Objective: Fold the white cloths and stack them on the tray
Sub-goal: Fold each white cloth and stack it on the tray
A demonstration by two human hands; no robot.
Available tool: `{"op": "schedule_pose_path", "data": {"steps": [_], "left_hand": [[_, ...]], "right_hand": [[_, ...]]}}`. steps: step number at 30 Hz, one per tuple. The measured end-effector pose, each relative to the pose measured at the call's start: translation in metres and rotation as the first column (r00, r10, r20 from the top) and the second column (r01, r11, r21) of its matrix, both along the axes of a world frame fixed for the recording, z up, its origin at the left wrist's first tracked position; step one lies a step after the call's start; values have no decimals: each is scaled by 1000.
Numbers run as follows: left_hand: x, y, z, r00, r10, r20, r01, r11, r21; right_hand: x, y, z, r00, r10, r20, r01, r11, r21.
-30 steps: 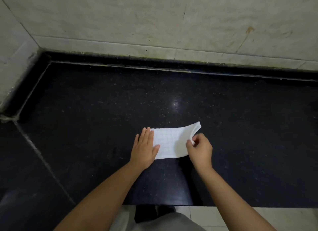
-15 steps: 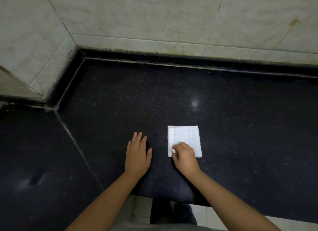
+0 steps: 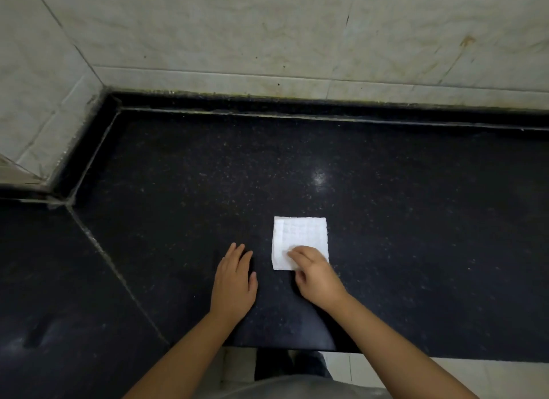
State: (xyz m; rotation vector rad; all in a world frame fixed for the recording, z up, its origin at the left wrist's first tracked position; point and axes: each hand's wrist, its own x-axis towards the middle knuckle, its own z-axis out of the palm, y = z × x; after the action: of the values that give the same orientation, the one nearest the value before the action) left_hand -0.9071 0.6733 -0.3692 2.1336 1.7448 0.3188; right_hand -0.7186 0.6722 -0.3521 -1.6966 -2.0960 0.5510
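Cloth [image 3: 300, 238] lies folded square on the dark desk [image 3: 178, 190]; right hand [image 3: 316, 275] presses its near corner with curled fingers; left hand [image 3: 234, 279] rests flat beside it, empty; pressing creases flat should keep the stack neat.

Head view looks steeply down onto countertop [image 3: 386, 220].

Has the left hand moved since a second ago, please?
Yes. The left hand has come off the folded white cloth and now rests flat on the black speckled stone counter, left of the cloth, apart from it.
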Motion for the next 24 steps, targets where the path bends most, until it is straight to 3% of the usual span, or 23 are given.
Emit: {"op": "schedule_pose_path", "data": {"steps": [2, 5, 7, 12, 15, 19, 22, 24], "left_hand": [[5, 0, -1, 996, -91, 3, 91, 994, 60], [22, 4, -3, 973, -226, 54, 215, 962, 168], [35, 8, -3, 947, -318, 39, 304, 930, 208], [62, 15, -4, 902, -416, -114, 427, 898, 102], [74, 21, -2, 891, -418, -178, 449, 872, 197], [116, 17, 17, 805, -579, -126, 573, 707, 414], [174, -3, 42, 704, -696, -144, 675, 591, 442], [228, -22, 61, 658, -743, -123, 720, 573, 392]], "right_hand": [[21, -7, -4, 997, -47, 65, 40, 993, 108], [40, -12, -5, 976, -12, 218, 8, 1000, 20], [43, -7, -6, 970, 35, 241, -31, 999, -21], [48, 6, 2, 983, 87, 159, -86, 996, -15], [58, -5, 15, 998, 52, 30, -51, 998, -35], [110, -39, 41, 993, -99, -71, 101, 994, 29], [177, -82, 63, 953, -273, -135, 282, 958, 58], [228, -118, 78, 923, -357, -142, 366, 929, 48]]}}
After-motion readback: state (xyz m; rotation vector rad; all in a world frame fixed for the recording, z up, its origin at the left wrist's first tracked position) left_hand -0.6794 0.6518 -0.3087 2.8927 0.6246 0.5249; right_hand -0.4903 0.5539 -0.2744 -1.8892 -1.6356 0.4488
